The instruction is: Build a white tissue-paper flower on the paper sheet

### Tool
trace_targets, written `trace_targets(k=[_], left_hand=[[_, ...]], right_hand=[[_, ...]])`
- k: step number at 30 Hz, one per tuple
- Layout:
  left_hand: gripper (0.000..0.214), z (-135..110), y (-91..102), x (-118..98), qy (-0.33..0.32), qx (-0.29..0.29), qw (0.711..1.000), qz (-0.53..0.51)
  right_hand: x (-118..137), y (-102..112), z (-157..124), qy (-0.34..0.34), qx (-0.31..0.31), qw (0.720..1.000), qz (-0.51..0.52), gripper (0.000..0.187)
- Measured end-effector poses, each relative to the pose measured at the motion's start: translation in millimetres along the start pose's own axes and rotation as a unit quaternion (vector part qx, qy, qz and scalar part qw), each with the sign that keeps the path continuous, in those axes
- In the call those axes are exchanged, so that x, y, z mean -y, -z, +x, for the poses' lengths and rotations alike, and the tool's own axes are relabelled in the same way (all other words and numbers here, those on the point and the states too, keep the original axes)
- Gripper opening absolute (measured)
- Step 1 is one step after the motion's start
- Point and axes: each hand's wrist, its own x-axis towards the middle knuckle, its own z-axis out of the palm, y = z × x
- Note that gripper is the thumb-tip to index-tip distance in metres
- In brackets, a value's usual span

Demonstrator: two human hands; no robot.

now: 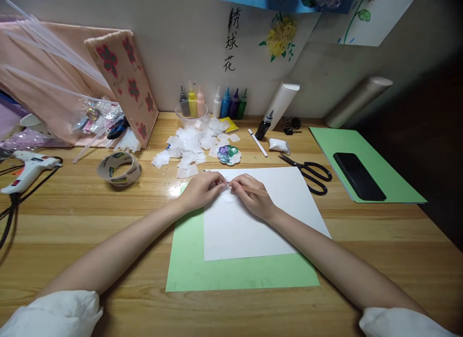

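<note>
A white sheet (253, 221) lies on top of a green sheet (224, 274) on the wooden table. My left hand (200, 188) rests at the white sheet's upper left with its fingers pinched on a small thin white paper piece (230, 197). My right hand (253, 194) meets it fingertip to fingertip and grips a thin wooden stick (249, 187) that points toward the left hand. The paper piece is mostly hidden under both hands.
Behind the hands lie a heap of white paper squares (191, 146), a small paint palette (229, 155), paint bottles (213, 104), a pen (257, 143) and black scissors (311, 172). Tape roll (119, 169) and glue gun (27, 168) lie left. A phone (359, 176) rests on green paper at right.
</note>
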Motion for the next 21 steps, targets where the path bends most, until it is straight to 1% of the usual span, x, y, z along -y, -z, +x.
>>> trace_targets(k=[3, 6, 10, 12, 14, 17, 21], left_hand=[[0.016, 2, -1.8, 1, -0.014, -0.007, 1.0, 0.014], [0.017, 3, -2.0, 1, -0.016, 0.002, 1.0, 0.003], [0.02, 3, 1.5, -1, -0.018, 0.005, 0.997, -0.074], [0.022, 4, 2.9, -2, -0.013, 0.014, 0.993, -0.118], [0.022, 4, 3.1, -2, 0.002, 0.019, 0.991, -0.133], [0.021, 4, 1.1, -1, 0.006, 0.025, 0.994, -0.11], [0.019, 4, -1.9, 1, -0.019, 0.022, 0.997, -0.067]], right_hand=[[0, -1, -1, 0.004, -0.014, 1.0, -0.005, 0.019], [0, -1, -5, 0.02, -0.061, 0.998, -0.003, 0.021], [1, 0, -12, 0.051, -0.125, 0.991, 0.011, 0.025], [1, 1, -14, 0.048, -0.156, 0.986, 0.019, 0.026], [-1, 1, -15, 0.03, -0.181, 0.983, 0.029, 0.027], [-2, 1, -15, 0.011, -0.183, 0.982, 0.037, 0.028], [0, 2, -14, 0.051, -0.136, 0.989, 0.034, 0.03]])
